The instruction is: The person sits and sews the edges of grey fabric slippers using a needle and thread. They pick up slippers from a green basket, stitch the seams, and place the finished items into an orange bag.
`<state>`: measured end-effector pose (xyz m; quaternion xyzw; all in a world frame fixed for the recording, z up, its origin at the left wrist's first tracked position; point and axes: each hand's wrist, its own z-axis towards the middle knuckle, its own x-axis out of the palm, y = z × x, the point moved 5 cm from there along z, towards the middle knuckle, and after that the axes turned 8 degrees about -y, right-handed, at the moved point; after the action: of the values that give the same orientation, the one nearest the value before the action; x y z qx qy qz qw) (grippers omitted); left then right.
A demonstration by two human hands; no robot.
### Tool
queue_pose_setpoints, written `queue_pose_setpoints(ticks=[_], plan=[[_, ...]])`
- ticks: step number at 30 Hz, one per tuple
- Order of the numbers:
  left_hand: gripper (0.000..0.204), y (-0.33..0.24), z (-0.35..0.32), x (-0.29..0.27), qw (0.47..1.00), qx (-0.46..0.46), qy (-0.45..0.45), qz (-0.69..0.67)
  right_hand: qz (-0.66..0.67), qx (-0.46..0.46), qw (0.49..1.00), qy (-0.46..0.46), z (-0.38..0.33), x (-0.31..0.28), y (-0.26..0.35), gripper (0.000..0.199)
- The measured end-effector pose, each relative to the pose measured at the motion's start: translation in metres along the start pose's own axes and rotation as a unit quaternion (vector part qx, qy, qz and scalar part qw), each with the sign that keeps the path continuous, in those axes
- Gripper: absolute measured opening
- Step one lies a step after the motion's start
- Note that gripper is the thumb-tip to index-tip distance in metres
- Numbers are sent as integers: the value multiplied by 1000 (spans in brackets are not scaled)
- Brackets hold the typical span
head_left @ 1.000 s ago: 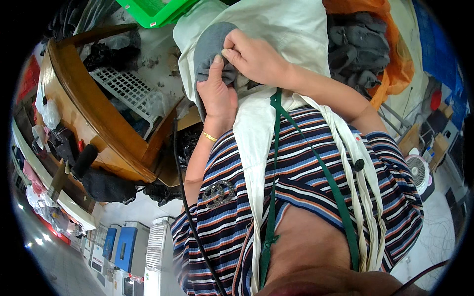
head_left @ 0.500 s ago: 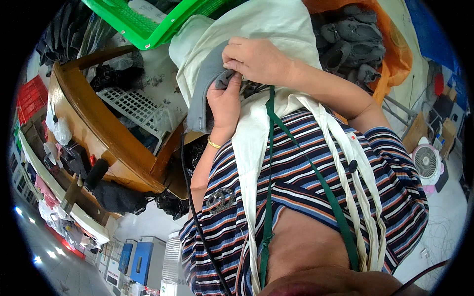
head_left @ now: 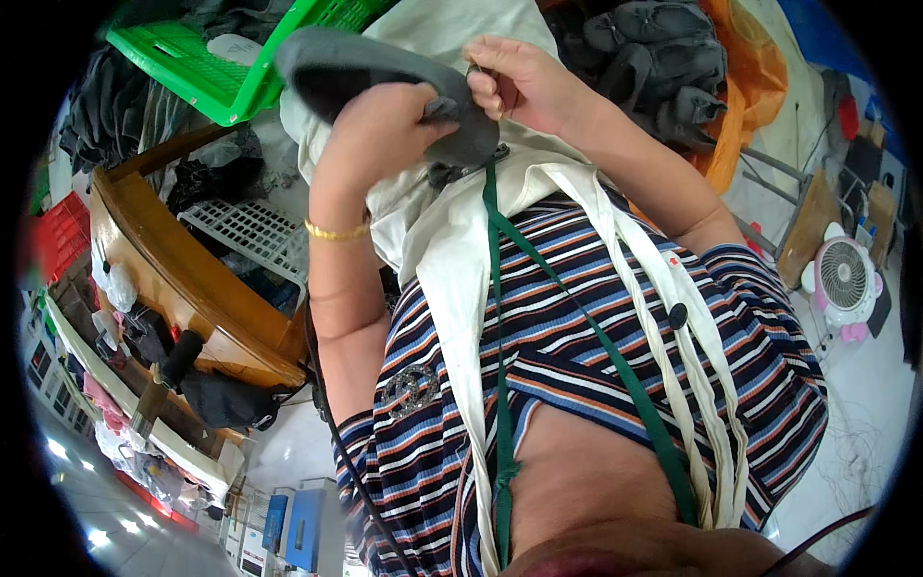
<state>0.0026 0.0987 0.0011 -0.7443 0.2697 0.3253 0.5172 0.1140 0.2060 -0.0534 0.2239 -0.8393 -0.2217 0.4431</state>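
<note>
A soft grey cloth piece [head_left: 385, 60] with a rounded, hollow shape and a dark inside, like a cap or slipper, is held above my lap. My left hand [head_left: 380, 130] is closed on its near side, and a folded bit of the cloth pokes out between thumb and fingers. Beside its right end, my right hand [head_left: 529, 82] is closed in a pinch. Something small and dark shows at those fingertips, too small to name. A white apron [head_left: 500, 24] lies under the piece, and a green strap [head_left: 492, 240] hangs down to my lap.
A green plastic basket [head_left: 231, 101] stands at the far left. Dark grey cloth pieces [head_left: 663, 67] fill an orange bag [head_left: 755, 87] at the far right. On the left are a curved wooden table [head_left: 183, 279] and a white crate [head_left: 245, 231]. A small fan [head_left: 846, 274] is on the right.
The grey cloth piece has turned from upright to lying crosswise, its hollow now showing. My left hand has moved up and left with it. My right hand has come apart from the left.
</note>
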Motion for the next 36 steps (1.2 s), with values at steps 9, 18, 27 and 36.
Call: queue_pose_setpoints(ticks=[9, 18, 27, 36], plan=[[25, 4, 0, -6, 952, 28, -293, -82, 45, -33, 994, -95, 2, -31, -7, 14], [20, 15, -27, 15, 965, 22, -217, 146, -76, 6, 996, -42, 18, -3, -39, 14], [26, 19, -48, 27, 931, -111, -344, -58, 62, -101, 993, 23, 12, -37, 27, 16], [38, 15, -34, 9, 983, -89, -136, 87, 114, -127, 979, -107, 5, -59, 57, 19]])
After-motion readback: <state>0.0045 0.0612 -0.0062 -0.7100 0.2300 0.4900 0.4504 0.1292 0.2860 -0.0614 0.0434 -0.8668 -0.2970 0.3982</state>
